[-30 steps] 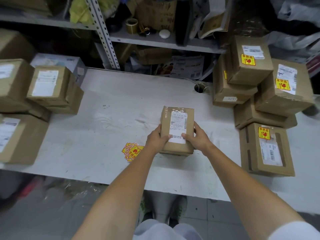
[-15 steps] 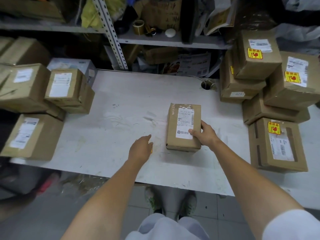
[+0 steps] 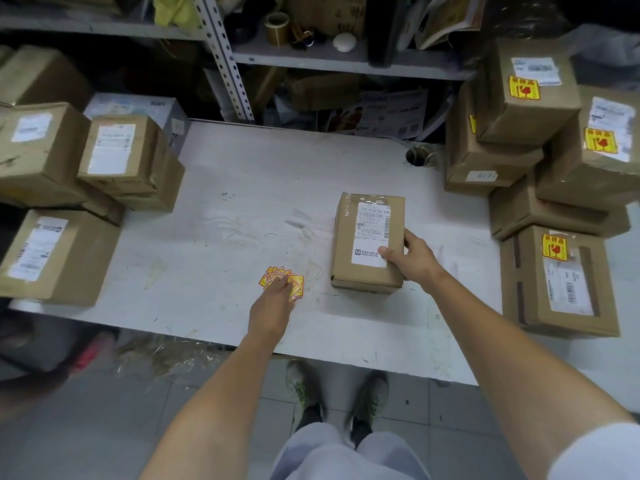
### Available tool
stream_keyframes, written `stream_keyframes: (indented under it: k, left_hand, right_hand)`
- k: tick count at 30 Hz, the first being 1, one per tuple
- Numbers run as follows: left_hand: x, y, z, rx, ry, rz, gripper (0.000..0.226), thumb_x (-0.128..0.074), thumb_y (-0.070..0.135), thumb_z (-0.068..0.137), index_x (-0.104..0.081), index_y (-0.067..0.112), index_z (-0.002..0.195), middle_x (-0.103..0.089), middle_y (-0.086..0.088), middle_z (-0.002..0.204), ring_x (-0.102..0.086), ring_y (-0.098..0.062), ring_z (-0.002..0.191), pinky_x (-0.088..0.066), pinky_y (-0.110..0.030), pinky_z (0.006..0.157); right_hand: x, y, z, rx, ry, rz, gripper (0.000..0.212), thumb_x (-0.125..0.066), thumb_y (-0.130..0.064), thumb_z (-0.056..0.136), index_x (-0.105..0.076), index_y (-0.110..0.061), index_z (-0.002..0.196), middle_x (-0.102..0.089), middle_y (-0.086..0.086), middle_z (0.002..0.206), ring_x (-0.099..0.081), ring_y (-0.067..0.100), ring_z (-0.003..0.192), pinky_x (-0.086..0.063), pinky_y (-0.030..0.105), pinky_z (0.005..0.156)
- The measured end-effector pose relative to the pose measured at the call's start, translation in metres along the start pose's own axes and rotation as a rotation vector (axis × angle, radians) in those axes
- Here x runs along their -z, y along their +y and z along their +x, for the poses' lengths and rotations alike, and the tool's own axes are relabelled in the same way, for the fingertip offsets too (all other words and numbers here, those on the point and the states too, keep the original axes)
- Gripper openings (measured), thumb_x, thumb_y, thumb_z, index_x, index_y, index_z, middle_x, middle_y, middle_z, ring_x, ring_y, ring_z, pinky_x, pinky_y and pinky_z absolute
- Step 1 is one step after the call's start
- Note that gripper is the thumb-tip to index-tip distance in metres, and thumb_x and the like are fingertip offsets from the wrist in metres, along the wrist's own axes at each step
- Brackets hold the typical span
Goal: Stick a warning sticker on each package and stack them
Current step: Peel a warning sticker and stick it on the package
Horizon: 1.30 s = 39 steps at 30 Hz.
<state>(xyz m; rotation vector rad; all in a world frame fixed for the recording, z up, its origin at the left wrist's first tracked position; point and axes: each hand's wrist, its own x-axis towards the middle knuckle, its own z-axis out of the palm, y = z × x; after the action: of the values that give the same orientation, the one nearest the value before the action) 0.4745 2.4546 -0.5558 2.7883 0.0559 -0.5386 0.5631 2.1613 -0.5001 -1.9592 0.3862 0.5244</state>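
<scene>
View from a person's head, looking down at a white bench (image 3: 242,188) and two bare forearms reaching over its near edge.

A brown cardboard package (image 3: 348,251) lies flat on the bench, right of the middle and closer to the near edge than the far one. A white shipping label (image 3: 372,230) covers part of its top.

The right hand (image 3: 414,259) grasps the package at its near right corner. The thumb presses on the lower end of the label and the fingers curl round the right side.

Left of the package, and apart from it, a small fanned pile of yellow and red warning stickers (image 3: 298,285) lies on the bench near its near edge. The left hand (image 3: 273,301) rests palm down on this pile, with the fingertips on the stickers. The back of the hand hides the fingers, so it is not possible to tell whether they pinch a sticker or only touch the pile.

Along the right edge of the bench stands a pile of labelled boxes (image 3: 519,109), stacked unevenly, several with a yellow sticker on top. Along the left edge sits another group of brown boxes (image 3: 117,157) with white labels.

Behind the far edge, a metal shelf (image 3: 346,60) holds a roll of tape (image 3: 276,27) and assorted clutter.
</scene>
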Motion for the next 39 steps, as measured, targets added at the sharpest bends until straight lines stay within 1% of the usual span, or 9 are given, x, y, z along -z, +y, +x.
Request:
stream_keyframes:
  k: [5, 8, 12, 18, 23, 28, 32, 36, 39]
  left_hand:
    - [-0.005, -0.005, -0.003, -0.032, 0.025, -0.042, 0.034, -0.055, 0.024, 0.098, -0.061, 0.01, 0.129, -0.045, -0.002, 0.15, -0.04, -0.02, 0.138, -0.042, -0.032, 0.099]
    - [0.001, -0.004, 0.0, -0.021, 0.012, -0.083, 0.039, -0.056, 0.032, 0.098, -0.062, 0.013, 0.131, -0.045, 0.0, 0.151, -0.04, -0.017, 0.139, -0.038, -0.032, 0.105]
    - [0.007, -0.006, 0.002, 0.006, 0.001, -0.091, 0.039, -0.052, 0.032, 0.1, -0.059, 0.018, 0.135, -0.046, 0.002, 0.15, -0.039, -0.016, 0.14, -0.034, -0.031, 0.109]
    - [0.019, -0.002, 0.002, 0.005, 0.016, -0.052, 0.034, -0.05, 0.03, 0.101, -0.063, 0.015, 0.128, -0.057, -0.002, 0.139, -0.056, -0.027, 0.121, -0.044, -0.033, 0.094]
    - [0.023, -0.007, 0.002, 0.005, -0.047, -0.069, 0.029, -0.054, 0.03, 0.098, -0.068, 0.015, 0.119, -0.065, -0.005, 0.128, -0.06, -0.029, 0.112, -0.047, -0.034, 0.089]
    - [0.033, -0.002, 0.005, 0.016, 0.063, -0.062, 0.026, -0.047, 0.024, 0.099, -0.069, 0.013, 0.11, -0.07, -0.009, 0.111, -0.063, -0.029, 0.098, -0.049, -0.034, 0.078]
    - [0.053, 0.009, 0.015, 0.022, 0.192, -0.195, 0.028, -0.048, 0.022, 0.1, -0.069, 0.016, 0.119, -0.069, -0.003, 0.117, -0.063, -0.024, 0.105, -0.047, -0.031, 0.085]
    - [0.084, 0.038, 0.03, -0.066, 0.298, -0.284, 0.025, -0.051, 0.022, 0.1, -0.068, 0.016, 0.117, -0.07, -0.001, 0.111, -0.064, -0.022, 0.101, -0.046, -0.03, 0.081]
    - [0.104, 0.069, 0.042, -0.123, 0.348, -0.32, 0.027, -0.052, 0.023, 0.101, -0.068, 0.014, 0.12, -0.069, -0.003, 0.116, -0.063, -0.023, 0.105, -0.045, -0.026, 0.083]
  right_hand:
    - [0.0, -0.001, -0.001, 0.007, -0.004, 0.0, 0.05, -0.069, -0.031, 0.09, -0.051, -0.027, 0.136, -0.062, -0.006, 0.129, -0.059, 0.022, 0.114, -0.052, 0.05, 0.098]
    - [0.001, -0.001, -0.002, 0.003, -0.003, 0.002, 0.05, -0.069, -0.031, 0.09, -0.051, -0.028, 0.136, -0.062, -0.006, 0.129, -0.059, 0.022, 0.115, -0.052, 0.051, 0.098]
    - [0.0, -0.004, -0.005, 0.0, 0.001, -0.007, 0.049, -0.069, -0.032, 0.09, -0.051, -0.029, 0.136, -0.062, -0.008, 0.127, -0.059, 0.021, 0.114, -0.051, 0.05, 0.098]
    - [0.0, -0.006, -0.007, -0.002, 0.002, -0.01, 0.049, -0.069, -0.031, 0.09, -0.051, -0.027, 0.135, -0.063, -0.006, 0.127, -0.059, 0.022, 0.113, -0.052, 0.05, 0.098]
    - [0.0, -0.009, -0.01, -0.012, 0.007, -0.02, 0.049, -0.069, -0.031, 0.09, -0.051, -0.027, 0.135, -0.063, -0.006, 0.126, -0.059, 0.022, 0.113, -0.051, 0.05, 0.098]
    - [0.0, -0.01, -0.01, -0.011, 0.003, -0.033, 0.05, -0.068, -0.031, 0.09, -0.05, -0.026, 0.136, -0.062, -0.005, 0.128, -0.058, 0.022, 0.115, -0.051, 0.05, 0.098]
    - [0.0, -0.014, -0.013, -0.026, 0.003, -0.038, 0.051, -0.068, -0.03, 0.091, -0.048, -0.024, 0.138, -0.061, -0.003, 0.13, -0.057, 0.022, 0.115, -0.051, 0.048, 0.099]
    - [0.002, -0.021, -0.014, -0.085, -0.001, -0.072, 0.049, -0.069, -0.03, 0.09, -0.049, -0.019, 0.133, -0.061, 0.001, 0.131, -0.058, 0.025, 0.117, -0.05, 0.047, 0.099]
    - [0.004, -0.034, -0.018, -0.042, 0.066, -0.105, 0.046, -0.067, -0.028, 0.092, -0.05, -0.016, 0.133, -0.061, 0.0, 0.132, -0.057, 0.024, 0.119, -0.047, 0.037, 0.099]
